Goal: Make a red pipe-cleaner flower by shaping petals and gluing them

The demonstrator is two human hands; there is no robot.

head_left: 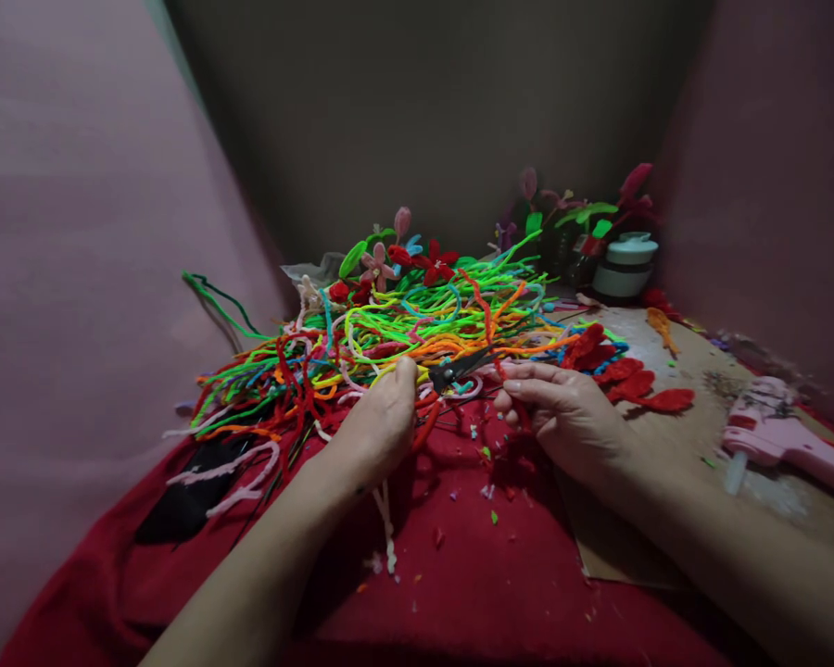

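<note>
My left hand (382, 408) is closed around scissors (459, 368) with dark blades and red-orange handles. The blades point right, and their tips meet a red pipe cleaner (499, 371). Thumb and fingers of my right hand (556, 403) pinch that pipe cleaner just right of the blades. Behind both hands lies a large heap of fuzzy pipe cleaners (417, 324) in green, yellow, orange, red and pink. Red fuzzy petal shapes (639, 384) rest just beyond my right hand.
A pink glue gun (778, 431) lies on a cardboard sheet (598, 547) at right. Fuzzy flowers (437, 264) and a lidded jar (624, 269) stand at the back. Small scraps (486, 491) dot the red cloth (459, 593). A black item (187, 496) lies at left.
</note>
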